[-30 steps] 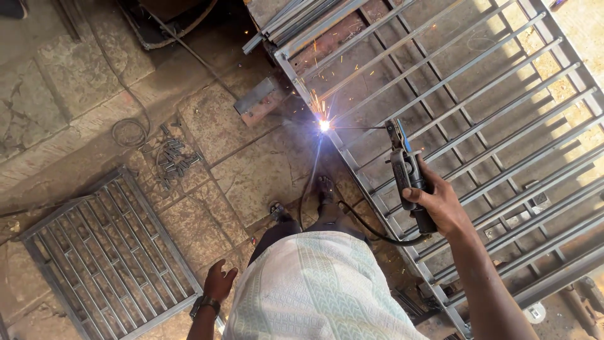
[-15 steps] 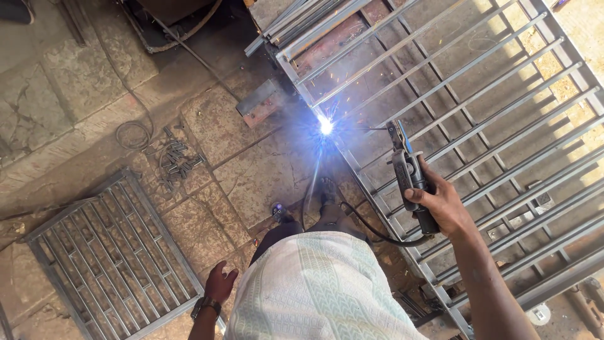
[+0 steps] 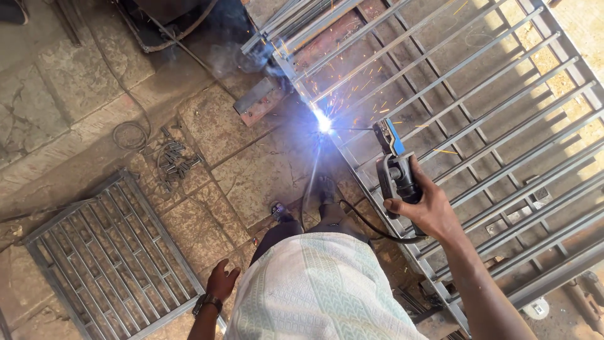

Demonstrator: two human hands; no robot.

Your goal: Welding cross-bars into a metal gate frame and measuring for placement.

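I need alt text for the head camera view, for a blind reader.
The right hand holds a welding electrode holder, its arc sparking on a large metal grille on the stone floor. The left hand hangs free beside a smaller grille.

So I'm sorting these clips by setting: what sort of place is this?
Probably an open-air metalwork yard: the right hand holds a welding tool sparking on a big steel grille, a smaller grille lies on the stone paving.
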